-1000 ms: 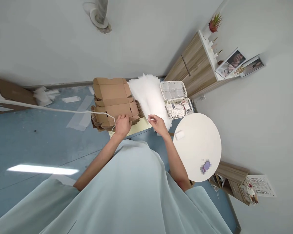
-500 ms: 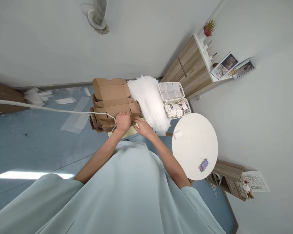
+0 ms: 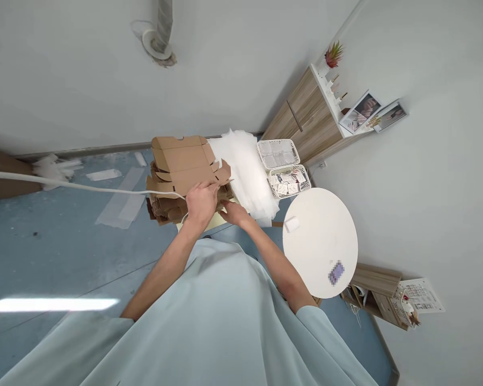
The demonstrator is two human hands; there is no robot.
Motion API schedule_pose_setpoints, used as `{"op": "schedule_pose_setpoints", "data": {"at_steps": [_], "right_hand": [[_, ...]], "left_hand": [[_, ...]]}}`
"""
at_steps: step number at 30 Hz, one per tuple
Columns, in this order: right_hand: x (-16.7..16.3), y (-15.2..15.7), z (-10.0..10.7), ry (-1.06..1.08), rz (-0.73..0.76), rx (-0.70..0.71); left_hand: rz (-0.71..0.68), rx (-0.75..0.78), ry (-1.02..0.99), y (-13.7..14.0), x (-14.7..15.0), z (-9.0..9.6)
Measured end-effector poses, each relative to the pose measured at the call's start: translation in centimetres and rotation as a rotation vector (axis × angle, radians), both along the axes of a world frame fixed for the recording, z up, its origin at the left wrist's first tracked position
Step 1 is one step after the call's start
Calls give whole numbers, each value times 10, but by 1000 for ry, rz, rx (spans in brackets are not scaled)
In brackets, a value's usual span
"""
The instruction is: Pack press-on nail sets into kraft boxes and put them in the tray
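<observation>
Carton blank: since the earlier frame, the near edge of the top blank (image 3: 185, 161) has been raised, its right-end flap has been turned up, and darker folded cardboard is exposed beneath.
Floor scraps: white scraps (image 3: 54, 169) are strewn on the blue floor at the far left.
Cord: a white cord (image 3: 84, 186) is strung in from the left edge and is ended near the left wrist.
Cardboard stack: folded blanks (image 3: 167, 210) are piled under the top blank, on a pale yellow surface (image 3: 217, 221).
Left hand: the near right part of the top blank is covered by the left hand (image 3: 202, 205); its fingers are bent over the edge, but whether the edge is pinched cannot be told.
Right hand: the stack's right end is met by the curled fingers of the right hand (image 3: 234, 213); their grip is hidden.
Progress: lifting of the top blank appears only begun; its far panel is laid flat, no formed box is seen, and the piled blanks are judged still to be handled.
White sheets: soft sheets (image 3: 243, 171) are heaped just beside the cardboard.
Baskets: a rear basket (image 3: 261, 154) and a near basket (image 3: 308, 181) are set beyond.
</observation>
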State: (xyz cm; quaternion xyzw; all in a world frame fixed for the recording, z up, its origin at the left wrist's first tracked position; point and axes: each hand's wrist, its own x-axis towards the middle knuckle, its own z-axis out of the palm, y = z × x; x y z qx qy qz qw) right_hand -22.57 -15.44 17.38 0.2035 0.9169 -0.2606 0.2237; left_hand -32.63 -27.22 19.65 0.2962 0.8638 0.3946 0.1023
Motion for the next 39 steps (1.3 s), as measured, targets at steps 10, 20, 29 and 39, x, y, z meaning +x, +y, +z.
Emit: {"op": "schedule_pose_setpoints", "data": {"at_steps": [10,20,29,39], "right_hand": [[83,96,124,776,-650,-96],[232,138,194,994,-1072,206],[412,148,112,928,-1537,235],[541,137,-29,802,-1794,-45]], "left_hand": [[-144,396,148,38,18,98],[-863,433,186,138,134,114],[-1313,363,652,214,276,61],[-1744,32,795,265,416,-60]]}}
